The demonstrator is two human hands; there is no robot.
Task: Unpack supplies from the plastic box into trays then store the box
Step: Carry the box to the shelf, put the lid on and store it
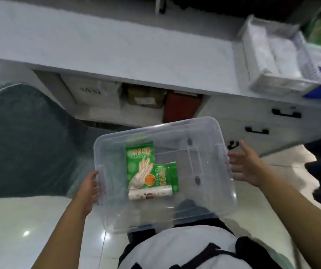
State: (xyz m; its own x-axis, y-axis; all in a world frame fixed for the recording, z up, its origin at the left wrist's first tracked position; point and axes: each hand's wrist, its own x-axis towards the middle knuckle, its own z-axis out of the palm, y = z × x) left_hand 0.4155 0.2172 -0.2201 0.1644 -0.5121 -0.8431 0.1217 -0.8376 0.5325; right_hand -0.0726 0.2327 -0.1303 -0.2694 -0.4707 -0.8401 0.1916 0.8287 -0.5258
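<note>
Clear plastic box [210, 191] held off the floor, short of the counter edge [117, 74].
Left hand [86, 193] grips its left rim; right hand [243, 166] open-fingered beside the right rim.

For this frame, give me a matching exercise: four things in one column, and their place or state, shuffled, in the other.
Things:
1. tall green glove packet
2. white roll
3. left hand
4. right hand

Places or states:
A. open, beside the box's right rim
B. grip on the box's left handle
C. lying across the near end of the green packets
D. flat on the floor of the clear plastic box

Pairs: 1-D, 2-C, 3-B, 4-A
</note>
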